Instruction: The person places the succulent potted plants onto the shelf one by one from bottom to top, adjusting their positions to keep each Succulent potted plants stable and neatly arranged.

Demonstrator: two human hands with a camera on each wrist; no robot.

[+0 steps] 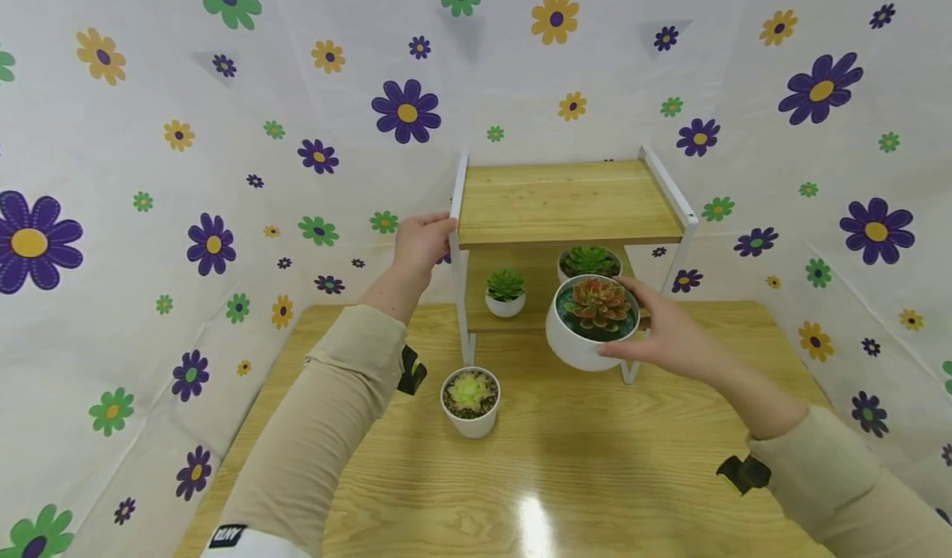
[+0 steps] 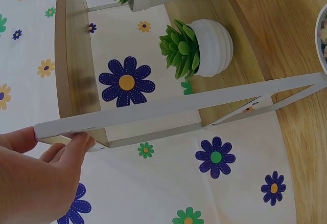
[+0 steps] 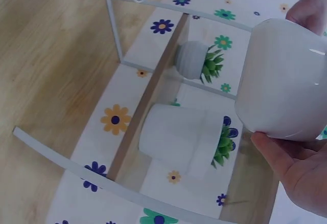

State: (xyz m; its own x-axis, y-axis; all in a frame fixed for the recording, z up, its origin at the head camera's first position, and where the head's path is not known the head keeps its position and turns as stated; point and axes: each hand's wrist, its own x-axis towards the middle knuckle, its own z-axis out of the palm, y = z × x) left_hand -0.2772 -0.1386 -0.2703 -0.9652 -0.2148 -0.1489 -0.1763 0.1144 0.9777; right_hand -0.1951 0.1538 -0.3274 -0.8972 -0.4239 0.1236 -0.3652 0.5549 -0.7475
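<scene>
My right hand [image 1: 669, 335] grips a white pot with a reddish succulent [image 1: 595, 314], fingers and thumb on its sides, in front of the shelf rack [image 1: 565, 202]. In the right wrist view the same white pot [image 3: 283, 81] hangs above the lower shelf. My left hand [image 1: 422, 248] pinches the upper front corner of the rack's left white frame; the left wrist view shows thumb and fingers around the frame bar [image 2: 153, 109]. On the lower shelf stand a small ribbed pot with a green succulent [image 1: 506, 293] and a larger potted green succulent [image 1: 589, 262], partly hidden in the head view.
A white pot with a pale yellow-green succulent [image 1: 472, 401] stands on the wooden table [image 1: 595, 467], in front of the rack's left leg. The rack's upper wooden board [image 1: 565, 198] lies between two white side frames. Flower-patterned cloth [image 1: 297, 112] surrounds the table.
</scene>
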